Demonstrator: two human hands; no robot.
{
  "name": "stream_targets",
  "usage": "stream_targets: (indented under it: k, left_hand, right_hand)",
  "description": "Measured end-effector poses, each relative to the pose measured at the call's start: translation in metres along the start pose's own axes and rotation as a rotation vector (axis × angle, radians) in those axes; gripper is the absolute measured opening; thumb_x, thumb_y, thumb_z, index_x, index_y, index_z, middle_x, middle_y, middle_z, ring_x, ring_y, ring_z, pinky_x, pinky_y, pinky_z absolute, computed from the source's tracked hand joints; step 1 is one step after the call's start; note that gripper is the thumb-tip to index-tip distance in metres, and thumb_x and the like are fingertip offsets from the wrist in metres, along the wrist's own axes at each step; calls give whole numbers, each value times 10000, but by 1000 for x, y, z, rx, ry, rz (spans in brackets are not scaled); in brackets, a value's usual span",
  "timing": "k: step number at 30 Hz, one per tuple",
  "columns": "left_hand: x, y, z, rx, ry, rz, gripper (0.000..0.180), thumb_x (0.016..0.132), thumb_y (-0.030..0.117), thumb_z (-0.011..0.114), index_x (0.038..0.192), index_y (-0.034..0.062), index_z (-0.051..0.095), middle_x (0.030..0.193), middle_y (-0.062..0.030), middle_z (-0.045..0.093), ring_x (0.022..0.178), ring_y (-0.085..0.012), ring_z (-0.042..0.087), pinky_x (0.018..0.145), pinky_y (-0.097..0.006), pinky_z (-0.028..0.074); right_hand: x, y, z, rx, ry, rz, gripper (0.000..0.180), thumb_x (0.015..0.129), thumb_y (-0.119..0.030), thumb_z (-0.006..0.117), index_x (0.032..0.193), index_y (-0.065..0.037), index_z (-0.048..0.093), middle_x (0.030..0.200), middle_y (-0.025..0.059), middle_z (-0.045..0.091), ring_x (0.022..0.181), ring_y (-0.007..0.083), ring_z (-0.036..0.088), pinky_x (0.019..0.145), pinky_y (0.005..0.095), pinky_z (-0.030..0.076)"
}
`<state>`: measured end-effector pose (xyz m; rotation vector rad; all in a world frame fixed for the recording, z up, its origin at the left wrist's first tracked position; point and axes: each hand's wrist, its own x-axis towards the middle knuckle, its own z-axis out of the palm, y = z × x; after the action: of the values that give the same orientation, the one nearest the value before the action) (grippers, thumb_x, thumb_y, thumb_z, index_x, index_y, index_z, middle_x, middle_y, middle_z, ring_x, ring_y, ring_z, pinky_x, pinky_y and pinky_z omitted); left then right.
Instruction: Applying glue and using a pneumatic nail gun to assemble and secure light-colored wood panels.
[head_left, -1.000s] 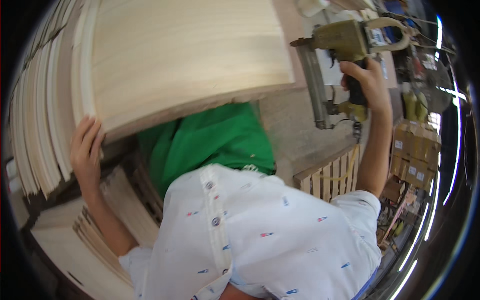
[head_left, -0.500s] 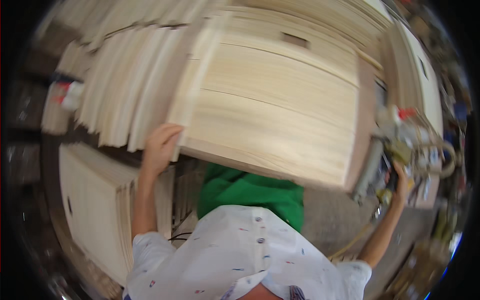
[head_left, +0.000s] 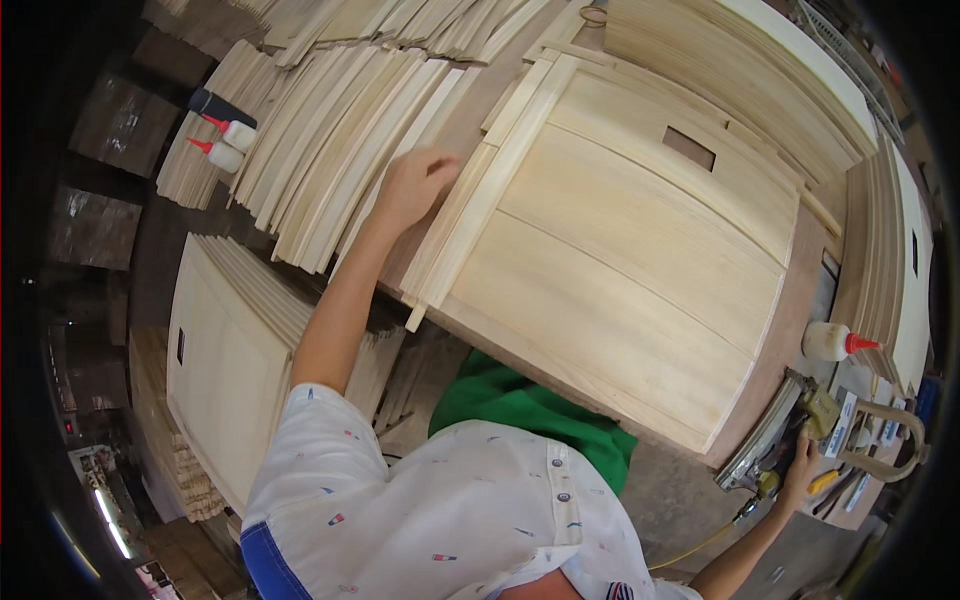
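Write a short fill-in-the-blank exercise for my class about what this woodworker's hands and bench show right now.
1. The left hand rests on thin strips of ____.
2. The right hand grips a nail ____ at the bench edge.
3. The glue bottle near the right hand has a ____ cap.
4. The big wooden panel has a small ____ cut-out.

Missing words: wood; gun; red; rectangular

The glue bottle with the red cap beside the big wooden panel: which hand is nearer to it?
The right hand. It holds the nail gun just below the glue bottle, while the left hand rests on wooden strips across the panel.
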<state>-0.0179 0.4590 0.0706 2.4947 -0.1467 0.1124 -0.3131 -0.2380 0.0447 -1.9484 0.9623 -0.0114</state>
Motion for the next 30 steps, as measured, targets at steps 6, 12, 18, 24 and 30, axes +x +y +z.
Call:
stream_targets:
  k: [6,12,18,24,30]
  left_hand:
    - [106,-32,21,79,279,45,305,813,189,663,1066,22,688,991,-181,659,911,-326,637,810,-400,495]
    - [156,-62,-13,126,352,10,324,811,226,659,1088,61,694,970,-195,681,907,-325,651,817,-408,497]
    - [141,-118,-90,120,411,-23,358,827,250,653,1119,45,682,988,-158,704,912,-298,673,831,-373,508]
    - [102,-108,-192,283,251,3,378,839,269,655,1129,27,673,1053,-155,701,981,-258,672,869,-341,496]
    - [149,-59,-270,454,193,62,427,907,280,610,1218,-12,617,1108,-138,683,1029,-211,637,898,-331,480]
  right_hand:
    - [-22,13,12,-538,256,-155,592,951,-399,565,1245,113,526,1173,266,603,1100,349,563,979,379,396]
    - [-68,-30,16,-588,518,-127,504,960,-324,577,1263,77,541,1141,215,624,1066,280,595,915,337,448]
    - [-140,-162,122,107,124,-427,377,926,-138,590,1260,36,567,1068,110,657,974,187,608,877,318,484]
    - [-217,-210,295,305,-1179,-492,339,898,-154,605,1195,10,592,1133,143,650,1043,248,623,902,348,483]
    - [-229,-209,316,59,-1672,-459,371,925,-219,610,1211,15,588,1138,170,647,1040,270,628,896,337,488]
